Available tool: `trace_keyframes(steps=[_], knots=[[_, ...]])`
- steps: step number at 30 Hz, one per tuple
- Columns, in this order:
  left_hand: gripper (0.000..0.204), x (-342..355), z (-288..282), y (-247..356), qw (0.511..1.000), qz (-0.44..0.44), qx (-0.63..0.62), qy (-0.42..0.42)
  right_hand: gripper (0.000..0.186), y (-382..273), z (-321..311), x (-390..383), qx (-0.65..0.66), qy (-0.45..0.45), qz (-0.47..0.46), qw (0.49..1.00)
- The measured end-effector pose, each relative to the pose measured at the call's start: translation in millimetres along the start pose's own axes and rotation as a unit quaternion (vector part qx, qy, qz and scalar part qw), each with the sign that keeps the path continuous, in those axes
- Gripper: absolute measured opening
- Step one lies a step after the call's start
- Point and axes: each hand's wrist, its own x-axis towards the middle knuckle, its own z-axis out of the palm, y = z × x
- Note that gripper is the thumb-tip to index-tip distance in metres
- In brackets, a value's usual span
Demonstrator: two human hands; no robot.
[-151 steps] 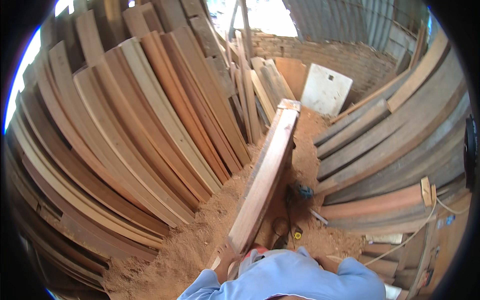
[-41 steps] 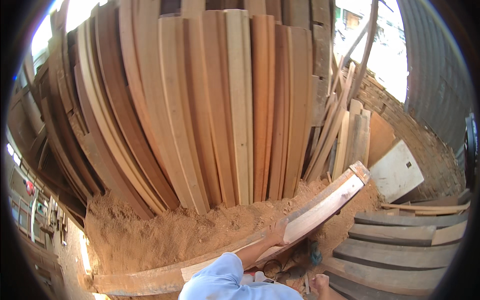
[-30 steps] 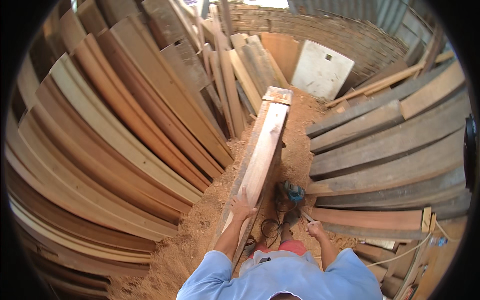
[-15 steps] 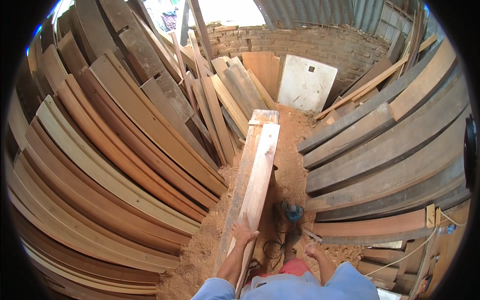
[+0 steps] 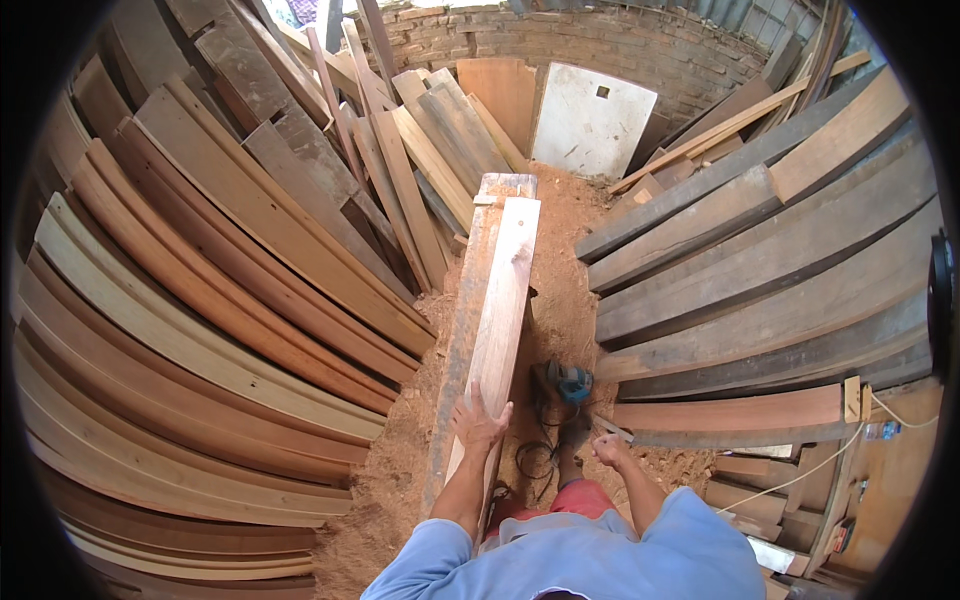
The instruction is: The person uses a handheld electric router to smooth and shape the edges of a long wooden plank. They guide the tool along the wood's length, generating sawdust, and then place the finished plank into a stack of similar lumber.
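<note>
A pale plank [image 5: 510,285] lies lengthwise on a longer weathered beam [image 5: 460,340] running away from me. My left hand [image 5: 479,422] rests on the plank's near part, fingers spread. My right hand [image 5: 610,448] is closed, to the right of the beam; what is in it, if anything, I cannot make out. A thin flat strip [image 5: 612,428] shows just beyond that hand. Below, beside the beam, sits a teal power tool [image 5: 572,383] with a looped black cord [image 5: 535,460].
Many boards [image 5: 220,300] lean along the left, and stacked dark timbers [image 5: 760,260] fill the right. A dirty white panel [image 5: 590,120] stands against the brick wall [image 5: 450,35]. Sawdust [image 5: 380,480] covers the floor. A pale rope [image 5: 800,470] hangs at lower right.
The pale plank's far end has shifted rightward on the beam and slightly toward me since one second ago, left hand still on it. The view has swung back from the left-hand boards.
</note>
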Motion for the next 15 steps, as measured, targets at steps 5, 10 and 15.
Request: trace_keyframes(steps=[5,10,15], knots=[[0.080,13,24,7,0.998,0.022,-0.028,0.044,0.028,83,18,37,-0.010,-0.020,-0.006,1.000],[0.072,5,30,-2,0.999,-0.001,0.042,0.024,0.020,48,22,27,0.253,0.006,0.161,0.954],[0.072,55,56,12,0.980,0.109,0.135,0.098,0.020,52,-3,55,0.326,0.011,0.205,0.923]])
